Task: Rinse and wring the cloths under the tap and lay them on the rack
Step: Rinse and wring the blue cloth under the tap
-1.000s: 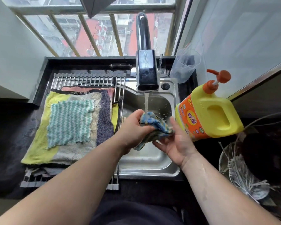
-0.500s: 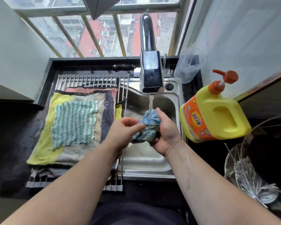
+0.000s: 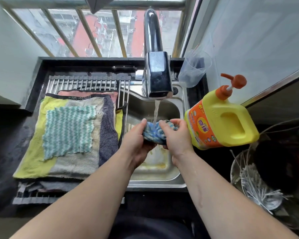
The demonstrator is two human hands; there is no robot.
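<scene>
A blue cloth (image 3: 154, 133) is gripped by both hands, left hand (image 3: 136, 142) and right hand (image 3: 176, 137), fingers curled round it, under the tap (image 3: 158, 78) at frame centre, over the sink (image 3: 155, 182), between the rack (image 3: 124, 107) edge and the detergent jug (image 3: 221, 121).

On my feed, right of centre, I see a yellow plastic detergent jug (image 3: 231, 125) with an orange label on its left face and an orange pump head (image 3: 232, 83) on top. Up and left of it, a clear plastic measuring cup (image 3: 195, 69) stands in the corner by the pale wall. In the lower right sits a round metal bowl (image 3: 232, 168) holding thin white sticks (image 3: 254, 185) (I cannot tell what they are). Slanted metal window bars (image 3: 86, 30) cross the top, with red-walled buildings (image 3: 136, 31) beyond. A black speckled countertop (image 3: 5, 135) fills the left edge.
</scene>
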